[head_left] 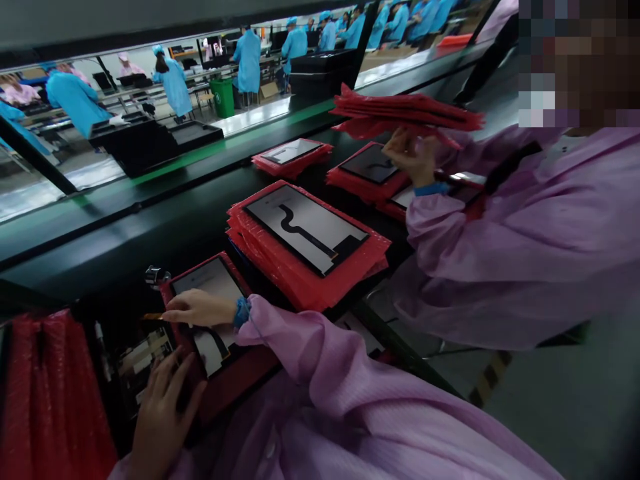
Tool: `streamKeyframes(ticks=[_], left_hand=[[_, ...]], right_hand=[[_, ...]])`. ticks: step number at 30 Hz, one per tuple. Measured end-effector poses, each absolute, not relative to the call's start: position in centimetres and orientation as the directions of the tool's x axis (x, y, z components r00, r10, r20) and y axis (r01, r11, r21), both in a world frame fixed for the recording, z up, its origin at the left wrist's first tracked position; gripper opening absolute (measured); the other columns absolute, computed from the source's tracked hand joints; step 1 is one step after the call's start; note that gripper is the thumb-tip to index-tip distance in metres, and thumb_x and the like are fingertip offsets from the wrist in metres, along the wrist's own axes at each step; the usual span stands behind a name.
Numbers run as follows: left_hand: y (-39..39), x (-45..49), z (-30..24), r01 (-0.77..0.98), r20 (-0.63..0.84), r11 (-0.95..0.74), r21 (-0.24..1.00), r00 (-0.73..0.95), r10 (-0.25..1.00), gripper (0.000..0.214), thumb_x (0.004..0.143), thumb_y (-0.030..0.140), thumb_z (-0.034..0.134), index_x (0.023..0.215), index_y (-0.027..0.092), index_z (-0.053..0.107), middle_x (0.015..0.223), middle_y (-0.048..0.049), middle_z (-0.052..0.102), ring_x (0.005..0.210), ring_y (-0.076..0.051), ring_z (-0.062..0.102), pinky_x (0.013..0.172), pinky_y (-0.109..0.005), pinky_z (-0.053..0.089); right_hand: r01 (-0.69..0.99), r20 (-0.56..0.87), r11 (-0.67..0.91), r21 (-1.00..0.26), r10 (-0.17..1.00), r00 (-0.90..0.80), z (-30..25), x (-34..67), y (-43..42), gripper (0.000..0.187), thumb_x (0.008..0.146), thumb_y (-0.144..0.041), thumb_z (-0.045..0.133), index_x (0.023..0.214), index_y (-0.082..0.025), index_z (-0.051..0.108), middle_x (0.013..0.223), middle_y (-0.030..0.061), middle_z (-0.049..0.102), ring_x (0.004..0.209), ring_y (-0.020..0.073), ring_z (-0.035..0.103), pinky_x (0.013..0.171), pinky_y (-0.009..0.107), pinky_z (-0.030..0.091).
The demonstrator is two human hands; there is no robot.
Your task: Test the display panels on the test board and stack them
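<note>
My right hand (203, 309) reaches across a display panel (213, 283) on red wrap. Its fingertips are pinched on the end of a thin orange strip (153, 317), whose kind I cannot make out. Below it, my left hand (163, 407) has its fingers apart, resting at the near edge of a dark device with exposed inner parts (145, 360). Shadow hides much of that device. The panel beside it shows a pale back and a black curved flex cable (217, 341).
A stack of red bubble bags (305, 283) carries another panel (305, 223). Red bags (55, 393) stand at left. A co-worker in a pink smock (525, 227) holds red bags (405, 110) at right. A small metal object (157, 275) sits behind the device.
</note>
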State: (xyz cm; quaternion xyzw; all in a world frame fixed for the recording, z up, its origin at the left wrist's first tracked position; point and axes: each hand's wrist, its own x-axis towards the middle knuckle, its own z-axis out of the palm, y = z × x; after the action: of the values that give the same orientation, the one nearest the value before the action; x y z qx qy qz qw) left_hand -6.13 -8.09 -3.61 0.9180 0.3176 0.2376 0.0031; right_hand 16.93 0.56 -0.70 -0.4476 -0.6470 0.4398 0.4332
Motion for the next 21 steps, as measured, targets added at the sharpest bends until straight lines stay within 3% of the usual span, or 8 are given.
streamKeyframes(ticks=[4,7,10,14,17,21], left_hand=[[-4.2,-5.1,-0.1,0.611,0.563,-0.772,0.172,0.582,0.587,0.027,0.102,0.031,0.055,0.126,0.024,0.065,0.125,-0.0104,0.07,0.116,-0.029,0.067,0.109,-0.052,0.051],[-1.9,-3.4,1.8,0.666,0.56,-0.708,0.233,0.504,0.658,0.03,0.103,0.035,0.047,0.119,0.021,0.068,0.12,-0.0106,0.072,0.117,-0.028,0.066,0.105,-0.048,0.053],[-2.7,-3.0,2.0,0.671,0.519,-0.665,0.327,0.461,0.72,0.037,0.104,0.032,0.036,0.111,0.019,0.07,0.118,-0.0119,0.072,0.123,-0.028,0.064,0.109,-0.051,0.05],[-6.2,-3.2,1.3,0.752,0.428,-0.573,0.327,0.423,0.799,0.035,0.102,0.037,0.045,0.097,0.016,0.072,0.122,-0.0151,0.07,0.134,-0.038,0.057,0.112,-0.064,0.042],[-5.1,-2.4,0.6,0.707,0.386,-0.603,0.369,0.473,0.792,0.035,0.104,0.038,0.046,0.092,0.016,0.072,0.127,-0.0142,0.069,0.143,-0.039,0.049,0.117,-0.07,0.031],[-0.7,-1.6,-1.1,0.684,0.333,-0.6,0.414,0.5,0.8,0.028,0.104,0.035,0.049,0.092,0.022,0.071,0.124,-0.007,0.07,0.143,-0.027,0.051,0.127,-0.062,0.023]], right_hand=[[0.242,0.178,0.194,-0.951,0.98,-0.087,-1.7,16.6,0.0,0.019,0.093,-0.042,0.067,0.093,-0.023,0.069,0.102,-0.0009,0.071,0.102,0.0178,0.063,0.099,0.036,0.051],[0.192,0.165,0.175,-0.966,0.984,-0.068,-2.2,16.6,-0.7,0.017,0.094,-0.038,0.061,0.093,-0.024,0.07,0.099,-0.0013,0.073,0.093,0.0154,0.066,0.089,0.03,0.053],[0.11,0.172,0.181,-0.977,0.981,-0.084,-2.7,16.6,-1.3,0.014,0.086,-0.029,0.063,0.095,-0.02,0.07,0.098,0.0024,0.074,0.09,0.0154,0.066,0.089,0.031,0.054],[0.015,0.181,0.184,-0.983,0.974,-0.138,-3.4,16.9,-2.2,0.025,0.078,-0.02,0.062,0.102,-0.019,0.068,0.097,0.0033,0.072,0.085,0.015,0.064,0.088,0.033,0.055],[-0.04,0.19,0.186,-0.982,0.961,-0.203,-3.4,17.2,-3.2,0.037,0.074,-0.016,0.063,0.11,-0.022,0.066,0.108,0.0037,0.069,0.095,0.0157,0.066,0.093,0.032,0.055],[-0.022,0.228,0.229,-0.973,0.946,-0.231,-3.3,17.4,-3.9,0.046,0.073,-0.014,0.062,0.118,-0.022,0.062,0.11,0.0041,0.067,0.099,0.0163,0.067,0.089,0.031,0.056]])
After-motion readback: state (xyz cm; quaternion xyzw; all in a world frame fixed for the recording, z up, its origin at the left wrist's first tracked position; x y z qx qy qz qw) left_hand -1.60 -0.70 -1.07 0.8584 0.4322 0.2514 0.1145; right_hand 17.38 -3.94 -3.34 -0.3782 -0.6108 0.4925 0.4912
